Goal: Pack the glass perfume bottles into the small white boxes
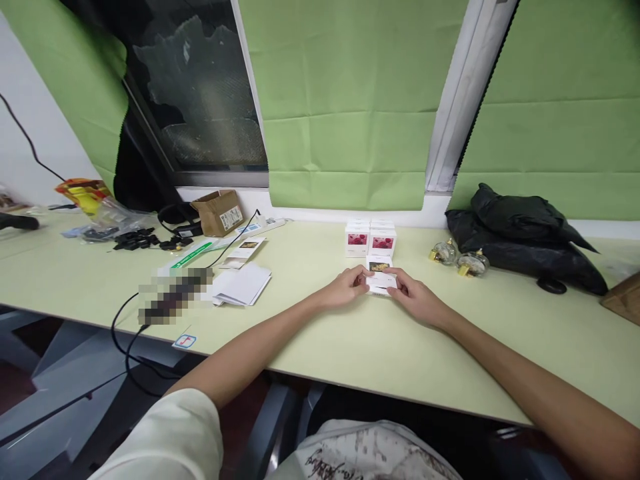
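Observation:
Between both hands is a small white cardboard box (381, 280) with a dark and yellow picture on its face. My left hand (350, 285) grips its left side, fingers closed on the edge. From the right, my right hand (413, 297) pinches the other side, thumb near the lower flap. Just behind it stand white boxes with pink-red flower pictures (383, 243), grouped in rows. Two round glass bottles with gold-coloured parts (473, 264) lie to the right of the boxes.
Folded white card sheets (243, 285) lie left of my hands, near a black cable (125, 347). An opened brown carton (219, 212) and black small parts (136, 240) are farther left. Black plastic bags (525, 243) and a dark mouse-like object (551, 286) are at the right.

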